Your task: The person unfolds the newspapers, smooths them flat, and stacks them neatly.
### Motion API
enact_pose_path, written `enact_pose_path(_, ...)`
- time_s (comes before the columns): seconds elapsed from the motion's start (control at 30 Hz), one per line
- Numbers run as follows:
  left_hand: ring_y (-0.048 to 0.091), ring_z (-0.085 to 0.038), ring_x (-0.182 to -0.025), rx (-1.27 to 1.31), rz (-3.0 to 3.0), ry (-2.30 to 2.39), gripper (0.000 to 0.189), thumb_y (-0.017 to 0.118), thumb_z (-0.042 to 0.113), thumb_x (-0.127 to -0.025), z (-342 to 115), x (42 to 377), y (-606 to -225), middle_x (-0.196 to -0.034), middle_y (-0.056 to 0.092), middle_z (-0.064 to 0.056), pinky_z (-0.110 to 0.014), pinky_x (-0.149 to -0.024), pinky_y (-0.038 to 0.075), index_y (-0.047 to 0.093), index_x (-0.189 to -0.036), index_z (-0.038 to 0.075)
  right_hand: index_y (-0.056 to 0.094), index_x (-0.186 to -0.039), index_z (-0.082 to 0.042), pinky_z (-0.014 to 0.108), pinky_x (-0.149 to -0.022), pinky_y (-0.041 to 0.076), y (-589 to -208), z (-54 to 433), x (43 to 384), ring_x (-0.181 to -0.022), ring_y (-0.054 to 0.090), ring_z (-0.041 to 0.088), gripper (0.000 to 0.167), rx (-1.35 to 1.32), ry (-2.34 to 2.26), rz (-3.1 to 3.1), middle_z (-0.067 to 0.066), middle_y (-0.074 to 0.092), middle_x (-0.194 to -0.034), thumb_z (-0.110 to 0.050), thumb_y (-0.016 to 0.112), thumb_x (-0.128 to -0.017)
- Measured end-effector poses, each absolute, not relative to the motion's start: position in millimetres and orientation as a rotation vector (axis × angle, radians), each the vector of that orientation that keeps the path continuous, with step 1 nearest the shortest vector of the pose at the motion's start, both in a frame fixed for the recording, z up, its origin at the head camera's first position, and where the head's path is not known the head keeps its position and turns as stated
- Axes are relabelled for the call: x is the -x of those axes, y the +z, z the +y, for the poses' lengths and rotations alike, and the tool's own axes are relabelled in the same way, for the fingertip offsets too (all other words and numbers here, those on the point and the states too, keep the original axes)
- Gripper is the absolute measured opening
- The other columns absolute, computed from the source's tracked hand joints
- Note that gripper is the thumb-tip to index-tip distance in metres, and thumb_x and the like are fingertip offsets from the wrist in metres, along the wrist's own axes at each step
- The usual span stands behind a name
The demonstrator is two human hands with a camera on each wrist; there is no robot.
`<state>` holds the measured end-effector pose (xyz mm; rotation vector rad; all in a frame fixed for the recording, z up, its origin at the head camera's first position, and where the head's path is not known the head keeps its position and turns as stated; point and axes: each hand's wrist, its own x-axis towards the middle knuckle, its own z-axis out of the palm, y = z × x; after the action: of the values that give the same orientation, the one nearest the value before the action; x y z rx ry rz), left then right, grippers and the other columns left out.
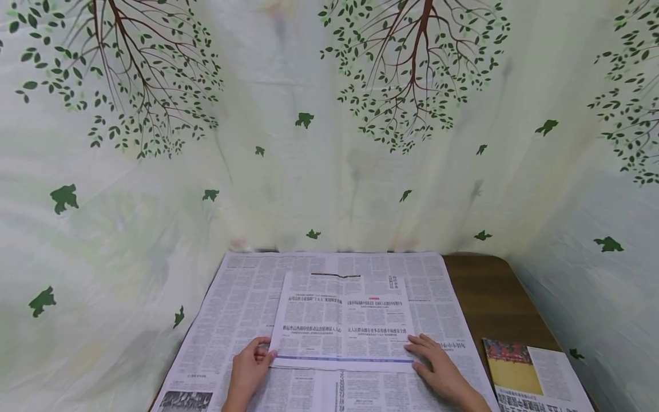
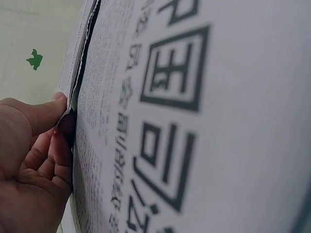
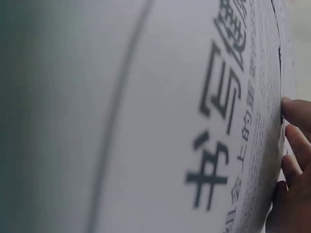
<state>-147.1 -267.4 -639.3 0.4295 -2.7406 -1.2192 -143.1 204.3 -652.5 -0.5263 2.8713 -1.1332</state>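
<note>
A smaller newspaper sheet (image 1: pixel 314 346) with a centre crease and a blue line along its near edge lies flat over a larger spread newspaper (image 1: pixel 216 326). At its near left corner, my left hand (image 1: pixel 249 367) pinches the edge. The left wrist view shows the thumb of that hand (image 2: pixel 29 160) on the paper's edge with the other fingers curled below. My right hand (image 1: pixel 439 369) rests at the near right corner, fingers spread and touching the side edge. In the right wrist view, fingertips of this hand (image 3: pixel 297 174) meet the paper's edge.
Beneath the papers is a dark brown wooden table (image 1: pixel 479 292), bare at its back right. Another folded newspaper (image 1: pixel 556 372) with a coloured picture lies on the right. A pale curtain (image 1: pixel 360 189) printed with trees and leaves hangs behind and at both sides.
</note>
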Motion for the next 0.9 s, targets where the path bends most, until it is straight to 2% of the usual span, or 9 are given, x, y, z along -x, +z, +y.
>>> enact_pose_path(0.27,0.062,-0.006,-0.067,-0.407,-2.706,-1.227,0.021,0.081,0.012,-0.088,-267.1,145.7,-642.6,-0.077,0.072,0.003,-0.02,-0.061,0.049,0.07,-0.105,0.006,0.068,-0.132,-0.028,0.061,-0.118,0.025,-659.9,207.5,144.2,-0.152,0.032,0.04,0.035,0.412,-1.272,2.754,0.001,0.054,-0.155,-0.027,0.071,-0.096)
enact_pose_path(0.53,0.062,-0.007,-0.069,-0.412,-2.701,-1.244,0.012,0.079,0.012,-0.089,-268.9,146.4,-639.2,-0.078,0.071,0.003,-0.019,-0.063,0.05,0.069,-0.095,0.008,0.068,-0.132,-0.027,0.054,-0.12,0.021,-658.5,206.2,146.1,-0.154,0.029,0.038,0.035,0.37,-1.304,2.712,0.002,0.052,-0.156,-0.027,0.07,-0.097)
enact_pose_path(0.6,0.063,-0.007,-0.069,-0.413,-2.697,-1.247,0.012,0.079,0.012,-0.089,-269.1,146.9,-638.9,-0.078,0.072,0.003,-0.019,-0.063,0.05,0.069,-0.094,0.008,0.069,-0.131,-0.027,0.047,-0.12,0.02,-659.2,205.8,146.5,-0.154,0.03,0.038,0.034,0.369,-1.317,2.715,0.002,0.052,-0.156,-0.026,0.071,-0.097)
enact_pose_path(0.77,0.063,-0.006,-0.067,-0.404,-2.689,-1.242,0.013,0.08,0.011,-0.088,-269.5,145.8,-639.9,-0.076,0.072,0.003,-0.02,-0.062,0.05,0.068,-0.092,0.009,0.07,-0.128,-0.028,0.021,-0.115,0.016,-662.5,205.4,145.9,-0.151,0.034,0.041,0.034,0.41,-1.339,2.759,0.003,0.056,-0.152,-0.023,0.073,-0.095)
enact_pose_path(0.83,0.062,-0.006,-0.067,-0.402,-2.681,-1.242,0.013,0.08,0.01,-0.088,-268.5,144.9,-641.3,-0.075,0.072,0.003,-0.02,-0.062,0.049,0.067,-0.091,0.01,0.07,-0.128,-0.027,0.017,-0.114,0.014,-662.7,205.6,145.1,-0.151,0.034,0.041,0.034,0.416,-1.342,2.761,0.004,0.056,-0.152,-0.022,0.073,-0.095)
enact_pose_path(0.9,0.063,-0.005,-0.066,-0.399,-2.665,-1.246,0.014,0.08,0.009,-0.087,-267.0,143.9,-642.8,-0.075,0.072,0.003,-0.019,-0.062,0.05,0.066,-0.09,0.01,0.071,-0.127,-0.027,0.018,-0.113,0.014,-662.5,205.8,144.2,-0.151,0.034,0.042,0.033,0.409,-1.338,2.761,0.004,0.056,-0.152,-0.022,0.073,-0.094)
